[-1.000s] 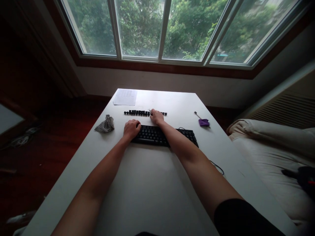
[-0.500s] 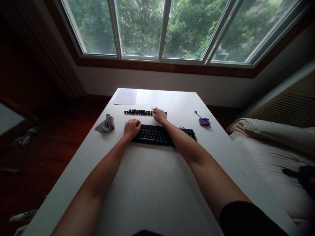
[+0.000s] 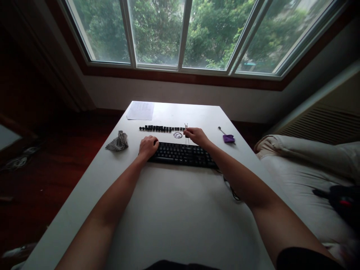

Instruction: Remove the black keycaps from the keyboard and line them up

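Observation:
A black keyboard (image 3: 182, 154) lies across the middle of a white table (image 3: 174, 210). My left hand (image 3: 148, 146) rests curled on the keyboard's left end. My right hand (image 3: 196, 135) is closed on a thin wire keycap puller (image 3: 186, 132), held just behind the keyboard at the right end of a row of loose black keycaps (image 3: 161, 128). A small round dark item (image 3: 177, 135) lies on the table between the row and the keyboard.
A crumpled grey cloth (image 3: 117, 141) lies left of the keyboard. A sheet of paper (image 3: 140, 110) sits at the far left corner. A purple brush (image 3: 226, 136) lies to the right. A cream sofa (image 3: 309, 176) stands beside the table, below the windows (image 3: 180, 33).
My right hand has moved rightward along the keycap row with the puller, uncovering the round item and more of the keyboard. The left hand has stayed on the keyboard's left end.

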Tool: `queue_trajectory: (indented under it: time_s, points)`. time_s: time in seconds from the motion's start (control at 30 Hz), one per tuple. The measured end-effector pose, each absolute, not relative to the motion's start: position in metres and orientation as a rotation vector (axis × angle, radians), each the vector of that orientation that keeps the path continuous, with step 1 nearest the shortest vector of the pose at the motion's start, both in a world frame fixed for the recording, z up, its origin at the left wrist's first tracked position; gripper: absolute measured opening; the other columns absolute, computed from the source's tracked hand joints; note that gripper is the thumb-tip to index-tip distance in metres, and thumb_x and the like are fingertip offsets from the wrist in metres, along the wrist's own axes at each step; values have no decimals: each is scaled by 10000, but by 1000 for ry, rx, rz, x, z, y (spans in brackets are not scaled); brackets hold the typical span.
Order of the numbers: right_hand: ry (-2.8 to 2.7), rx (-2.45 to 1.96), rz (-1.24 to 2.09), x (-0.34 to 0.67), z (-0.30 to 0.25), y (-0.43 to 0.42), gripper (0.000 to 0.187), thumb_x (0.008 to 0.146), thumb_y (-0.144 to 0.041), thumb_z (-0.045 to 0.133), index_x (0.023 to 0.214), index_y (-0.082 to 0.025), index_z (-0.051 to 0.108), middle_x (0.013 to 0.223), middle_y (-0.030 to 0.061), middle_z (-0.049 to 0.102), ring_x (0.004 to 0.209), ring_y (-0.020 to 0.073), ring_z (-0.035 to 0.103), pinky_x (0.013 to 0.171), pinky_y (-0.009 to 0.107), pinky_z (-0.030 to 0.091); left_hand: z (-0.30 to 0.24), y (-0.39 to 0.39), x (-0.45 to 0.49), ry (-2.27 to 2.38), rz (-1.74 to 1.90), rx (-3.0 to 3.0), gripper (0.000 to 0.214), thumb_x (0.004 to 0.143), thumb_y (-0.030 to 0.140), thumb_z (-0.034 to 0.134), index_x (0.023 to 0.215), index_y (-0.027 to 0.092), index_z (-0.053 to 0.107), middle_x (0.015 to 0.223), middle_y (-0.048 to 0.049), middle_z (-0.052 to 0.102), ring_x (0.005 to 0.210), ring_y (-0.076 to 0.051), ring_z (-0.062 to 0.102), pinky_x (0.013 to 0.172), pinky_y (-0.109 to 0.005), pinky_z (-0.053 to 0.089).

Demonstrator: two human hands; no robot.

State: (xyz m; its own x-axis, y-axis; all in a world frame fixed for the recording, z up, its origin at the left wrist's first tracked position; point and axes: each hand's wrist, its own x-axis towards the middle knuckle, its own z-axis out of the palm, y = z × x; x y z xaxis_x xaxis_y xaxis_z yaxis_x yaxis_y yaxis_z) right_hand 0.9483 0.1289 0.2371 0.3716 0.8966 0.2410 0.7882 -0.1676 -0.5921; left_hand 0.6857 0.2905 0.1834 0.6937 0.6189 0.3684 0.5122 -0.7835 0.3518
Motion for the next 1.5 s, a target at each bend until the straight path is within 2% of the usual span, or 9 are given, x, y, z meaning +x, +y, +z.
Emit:
queue_trajectory:
  time_s: [0.13, 0.27, 0.53, 0.73, 0.97, 1.17, 1.33, 1.5]
  points:
    - [-1359, -1833, 463, 955, 242, 105, 368, 889, -542, 645, 959, -190, 731, 738, 33, 715, 582, 146, 623, 566, 268, 470, 182, 290, 685, 912, 692, 2693, 213, 961, 322, 519, 960, 235, 715, 1065, -87, 697, 996, -268, 590, 919, -422, 451]
    - [-1302, -1731, 584, 957, 237, 93, 407, 861, -577, 680, 954, -181, 706, 748, 45, 712, 595, 154, 650, 572, 279, 529, 183, 291, 684, 915, 686, 2697, 215, 958, 322, 519, 968, 239, 717, 1062, -86, 696, 999, -272, 587, 924, -425, 448]
    - [-1326, -1638, 603, 952, 220, 103, 418, 863, -586, 678, 985, -187, 707, 774, 39, 723, 629, 149, 669, 622, 277, 557, 186, 288, 686, 927, 668, 2705, 222, 964, 327, 513, 973, 240, 718, 1072, -84, 694, 1009, -269, 590, 932, -422, 453]
    - [-1379, -1744, 601, 946, 223, 114, 339, 878, -524, 662, 951, -195, 707, 722, 22, 711, 613, 160, 673, 581, 261, 521, 186, 287, 685, 924, 675, 2699, 210, 963, 328, 521, 961, 241, 712, 1059, -82, 697, 1004, -267, 592, 927, -417, 453]
    - [-1563, -1899, 457, 928, 236, 108, 276, 914, -454, 604, 924, -203, 720, 728, 8, 711, 666, 156, 641, 669, 264, 473, 188, 287, 686, 913, 674, 2679, 199, 956, 323, 536, 954, 243, 718, 1065, -87, 696, 1008, -275, 591, 940, -430, 451]
    - [-1497, -1730, 425, 930, 222, 84, 340, 907, -521, 603, 934, -211, 741, 833, 36, 743, 757, 188, 670, 746, 311, 522, 190, 284, 687, 928, 654, 2688, 203, 955, 325, 532, 962, 244, 717, 1069, -87, 697, 1016, -273, 590, 934, -424, 452]
    - [-1173, -1583, 610, 941, 202, 73, 453, 828, -626, 686, 943, -190, 729, 886, 68, 747, 781, 229, 729, 724, 361, 590, 189, 283, 687, 918, 668, 2707, 203, 956, 315, 522, 960, 239, 710, 1058, -81, 702, 1004, -267, 592, 915, -419, 456]
    - [-1034, -1531, 617, 935, 198, 72, 491, 776, -658, 742, 918, -188, 721, 924, 68, 745, 791, 222, 741, 777, 371, 618, 189, 283, 688, 929, 661, 2712, 201, 960, 317, 522, 959, 240, 707, 1059, -83, 700, 1008, -265, 593, 919, -418, 457]
